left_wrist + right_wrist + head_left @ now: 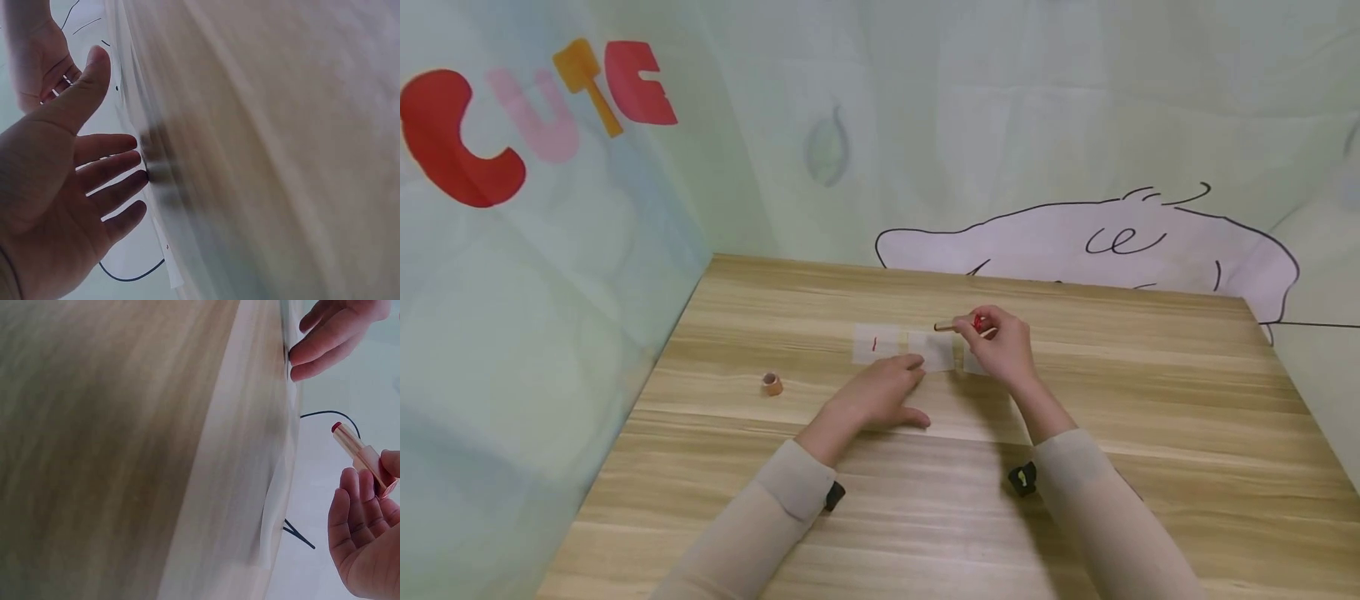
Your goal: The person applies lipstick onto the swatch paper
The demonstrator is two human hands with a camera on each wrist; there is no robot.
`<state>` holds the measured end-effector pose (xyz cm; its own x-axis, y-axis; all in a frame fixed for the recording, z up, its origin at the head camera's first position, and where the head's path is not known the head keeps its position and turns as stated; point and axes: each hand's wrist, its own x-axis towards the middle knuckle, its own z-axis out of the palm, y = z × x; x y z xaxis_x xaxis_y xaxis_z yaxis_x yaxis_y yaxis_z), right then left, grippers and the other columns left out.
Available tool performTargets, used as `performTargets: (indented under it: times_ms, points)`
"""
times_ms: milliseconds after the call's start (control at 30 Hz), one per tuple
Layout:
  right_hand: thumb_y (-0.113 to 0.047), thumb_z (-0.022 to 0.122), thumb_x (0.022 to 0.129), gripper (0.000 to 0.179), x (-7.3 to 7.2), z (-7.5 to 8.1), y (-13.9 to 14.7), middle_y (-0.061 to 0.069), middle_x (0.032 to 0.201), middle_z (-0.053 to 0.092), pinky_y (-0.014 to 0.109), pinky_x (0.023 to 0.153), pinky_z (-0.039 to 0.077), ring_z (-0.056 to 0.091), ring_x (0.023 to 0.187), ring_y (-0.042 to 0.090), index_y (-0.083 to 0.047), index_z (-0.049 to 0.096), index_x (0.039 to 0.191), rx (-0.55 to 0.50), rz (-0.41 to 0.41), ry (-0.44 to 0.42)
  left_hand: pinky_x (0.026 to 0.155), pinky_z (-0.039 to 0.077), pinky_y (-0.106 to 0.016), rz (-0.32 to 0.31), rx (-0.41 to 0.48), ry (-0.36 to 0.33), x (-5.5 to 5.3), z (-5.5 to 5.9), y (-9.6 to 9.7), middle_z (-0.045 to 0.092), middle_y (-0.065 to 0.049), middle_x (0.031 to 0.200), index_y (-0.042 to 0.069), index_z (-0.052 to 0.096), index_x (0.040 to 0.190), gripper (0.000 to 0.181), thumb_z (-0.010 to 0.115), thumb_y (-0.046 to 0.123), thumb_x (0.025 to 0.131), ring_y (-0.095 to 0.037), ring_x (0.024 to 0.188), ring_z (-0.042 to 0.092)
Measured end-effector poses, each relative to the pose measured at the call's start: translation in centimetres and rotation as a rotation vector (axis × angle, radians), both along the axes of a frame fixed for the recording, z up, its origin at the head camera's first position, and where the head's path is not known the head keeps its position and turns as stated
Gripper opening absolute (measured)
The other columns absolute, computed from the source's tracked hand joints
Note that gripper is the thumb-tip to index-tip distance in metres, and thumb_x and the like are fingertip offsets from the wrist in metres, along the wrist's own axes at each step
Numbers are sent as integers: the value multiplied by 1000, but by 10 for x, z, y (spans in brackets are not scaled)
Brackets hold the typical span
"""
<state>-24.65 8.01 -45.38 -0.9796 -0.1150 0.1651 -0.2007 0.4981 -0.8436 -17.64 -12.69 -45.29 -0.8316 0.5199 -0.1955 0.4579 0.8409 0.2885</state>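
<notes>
Sleeves (745, 521), then slanted, left-pointing lipstick (365, 457)

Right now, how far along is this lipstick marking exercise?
Done: lipstick cap off, left paper marked with a red stroke.
In hand: the right hand holds the lipstick above the table; the left hand is at the middle paper.
Probably left: that one and the right paper, both unmarked where visible.

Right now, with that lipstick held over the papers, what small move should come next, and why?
Probably the right hand should lower the lipstick to the middle white paper and draw a line. Its red tip is bare and seems raised above that paper, where I see no mark, while the left paper carries a red line. The left hand lies at the papers' near edge.
</notes>
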Motion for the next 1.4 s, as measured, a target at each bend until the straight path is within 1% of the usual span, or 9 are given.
performTargets:
  times_ms: [200, 467, 567, 767, 967, 1167, 1400]
  points:
    - [-28, 77, 92, 27, 0, -1, -2, 12, 84, 68, 23, 56, 52, 66, 69, 22, -2, 70, 98, 18, 10, -9, 119, 32, -39, 5, -2, -2, 0, -1, -2, 45, -16, 154, -1, 60, 137, 75, 75, 53, 87, -32, 141, 43]
    - [-26, 76, 93, 27, -2, -2, -4, 13, 85, 69, 28, 64, 53, 66, 76, 26, -1, 71, 100, 44, 21, 3, 119, 31, -38, 1, -13, 0, -2, -3, -3, 44, -15, 155, -1, 59, 138, 75, 74, 53, 88, -31, 142, 43]
    - [-25, 77, 93, 26, -2, -2, -6, 13, 85, 69, 30, 66, 53, 66, 77, 27, -1, 71, 99, 52, 26, 5, 119, 31, -38, -4, -12, -1, -3, -3, -3, 44, -15, 155, -1, 59, 138, 75, 75, 52, 88, -31, 142, 43]
    - [-25, 78, 91, 26, -4, -4, -7, 12, 83, 70, 28, 63, 51, 66, 76, 26, -1, 72, 99, 91, 52, 17, 119, 32, -37, -19, -16, 6, -3, -2, -4, 44, -15, 155, -1, 59, 137, 71, 76, 47, 89, -31, 141, 44]
    - [-24, 78, 91, 23, -6, -5, -8, 9, 76, 69, 26, 58, 47, 64, 73, 23, -3, 70, 93, 127, 73, 16, 119, 31, -36, -40, -35, 10, -4, -3, -3, 44, -14, 155, -1, 59, 138, 68, 77, 44, 89, -29, 141, 43]
    - [-22, 76, 90, 19, -8, -7, -11, 7, 74, 68, 28, 60, 46, 63, 71, 22, -4, 71, 92, 184, 95, 23, 120, 29, -35, -31, -37, -7, -4, -4, -2, 43, -13, 156, -1, 57, 141, 70, 76, 44, 90, -28, 143, 41]
    - [-21, 73, 93, 15, -8, -6, -15, 5, 74, 66, 28, 53, 43, 59, 65, 19, -8, 68, 90, 221, 123, 21, 120, 30, -35, -39, -27, -1, -3, -3, -3, 44, -14, 155, -1, 58, 139, 69, 77, 43, 89, -29, 142, 42]
